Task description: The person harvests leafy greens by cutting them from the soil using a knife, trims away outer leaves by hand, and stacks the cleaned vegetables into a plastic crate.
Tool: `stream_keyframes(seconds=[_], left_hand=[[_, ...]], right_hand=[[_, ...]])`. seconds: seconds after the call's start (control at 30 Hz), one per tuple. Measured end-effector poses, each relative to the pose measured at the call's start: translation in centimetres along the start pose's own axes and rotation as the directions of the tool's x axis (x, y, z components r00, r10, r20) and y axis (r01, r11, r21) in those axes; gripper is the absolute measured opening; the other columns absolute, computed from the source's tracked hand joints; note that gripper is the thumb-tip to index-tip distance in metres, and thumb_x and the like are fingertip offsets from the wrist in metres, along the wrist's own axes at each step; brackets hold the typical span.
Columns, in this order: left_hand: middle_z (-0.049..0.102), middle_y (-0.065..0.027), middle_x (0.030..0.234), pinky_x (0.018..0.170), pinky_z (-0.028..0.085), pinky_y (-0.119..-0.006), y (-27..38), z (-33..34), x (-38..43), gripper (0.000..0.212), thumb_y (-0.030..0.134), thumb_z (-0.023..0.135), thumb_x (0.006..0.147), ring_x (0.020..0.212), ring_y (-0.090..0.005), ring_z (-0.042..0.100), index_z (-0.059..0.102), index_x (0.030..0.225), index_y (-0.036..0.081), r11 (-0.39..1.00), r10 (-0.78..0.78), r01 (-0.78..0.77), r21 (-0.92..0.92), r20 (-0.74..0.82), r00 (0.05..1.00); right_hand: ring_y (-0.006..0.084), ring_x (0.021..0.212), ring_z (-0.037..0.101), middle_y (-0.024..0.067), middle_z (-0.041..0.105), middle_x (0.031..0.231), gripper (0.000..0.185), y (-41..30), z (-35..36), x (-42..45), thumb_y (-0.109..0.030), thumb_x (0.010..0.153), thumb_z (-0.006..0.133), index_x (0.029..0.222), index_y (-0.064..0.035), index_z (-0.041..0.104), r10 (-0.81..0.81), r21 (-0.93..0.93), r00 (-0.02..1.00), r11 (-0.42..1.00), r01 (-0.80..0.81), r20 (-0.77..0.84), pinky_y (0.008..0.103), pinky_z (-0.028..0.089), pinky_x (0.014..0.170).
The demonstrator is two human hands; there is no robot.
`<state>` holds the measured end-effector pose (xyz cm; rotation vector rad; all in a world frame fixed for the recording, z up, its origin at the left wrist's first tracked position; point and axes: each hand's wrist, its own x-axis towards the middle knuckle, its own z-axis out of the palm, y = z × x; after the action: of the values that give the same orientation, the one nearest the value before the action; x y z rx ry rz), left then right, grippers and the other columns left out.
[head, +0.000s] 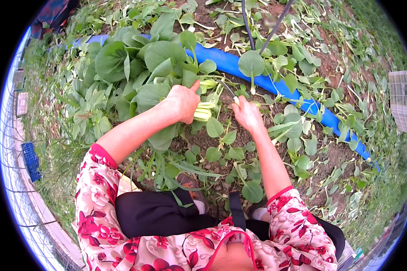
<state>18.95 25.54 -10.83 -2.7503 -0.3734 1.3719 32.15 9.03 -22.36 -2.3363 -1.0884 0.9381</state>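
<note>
My left hand grips a cut leafy green plant, its pale stalk base poking out below my fingers, while the forefinger points at another pale stalk base. My right hand is closed round the light handle of a small knife, whose thin blade points up and left towards that upper stalk base. A gap separates the two hands. Large green leaves spread above and left of my left hand. How far the left fingers wrap round the stalks is partly hidden.
A blue flat hose crosses the bed beyond my hands. Cut leaves and small plants litter the soil. Dark thin poles or tubes rise at the top. Crates stand at both sides: white right, blue left.
</note>
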Motion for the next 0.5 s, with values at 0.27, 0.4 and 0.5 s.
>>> stream_keyframes(seconds=[0.27, 0.4, 0.5], left_hand=[[0.028, -0.0212, 0.152, 0.079, 0.055, -0.036, 0.2, 0.7, 0.1, 0.038, 0.020, 0.068, 0.066, 0.094, -0.0272, 0.069, 0.071, 0.101, 0.004, 0.999, -0.036, 0.035, -0.017, -0.028, 0.999], [0.034, -0.0208, 0.150, 0.079, 0.055, -0.036, 0.4, 0.2, 0.0, 0.038, 0.019, 0.067, 0.066, 0.094, -0.0269, 0.069, 0.071, 0.100, 0.003, 0.999, -0.033, 0.032, -0.025, -0.039, 0.999], [0.040, -0.0200, 0.146, 0.078, 0.055, -0.036, 0.3, 1.1, 0.0, 0.039, 0.019, 0.067, 0.065, 0.093, -0.0264, 0.069, 0.071, 0.100, 0.002, 0.999, -0.026, 0.025, -0.031, -0.046, 0.999]], right_hand=[[0.0467, 0.096, 0.061, 0.0331, 0.063, 0.097, 0.039, -1.3, 2.1, 2.2, -0.031, 0.092, 0.051, 0.105, 0.0052, 0.055, 0.055, 0.128, 0.994, 0.990, -0.067, 0.096, 0.0529, 0.047, 0.087], [0.0465, 0.099, 0.061, 0.0341, 0.062, 0.100, 0.041, -1.3, 2.7, 2.8, -0.032, 0.092, 0.050, 0.106, 0.0068, 0.057, 0.067, 0.210, 0.989, 0.973, -0.093, 0.129, 0.0509, 0.046, 0.089], [0.0461, 0.099, 0.061, 0.0341, 0.062, 0.100, 0.043, -0.8, 2.9, 1.4, -0.033, 0.091, 0.051, 0.105, 0.0077, 0.057, 0.057, 0.157, 0.972, 0.983, -0.095, 0.228, 0.0503, 0.047, 0.089]])
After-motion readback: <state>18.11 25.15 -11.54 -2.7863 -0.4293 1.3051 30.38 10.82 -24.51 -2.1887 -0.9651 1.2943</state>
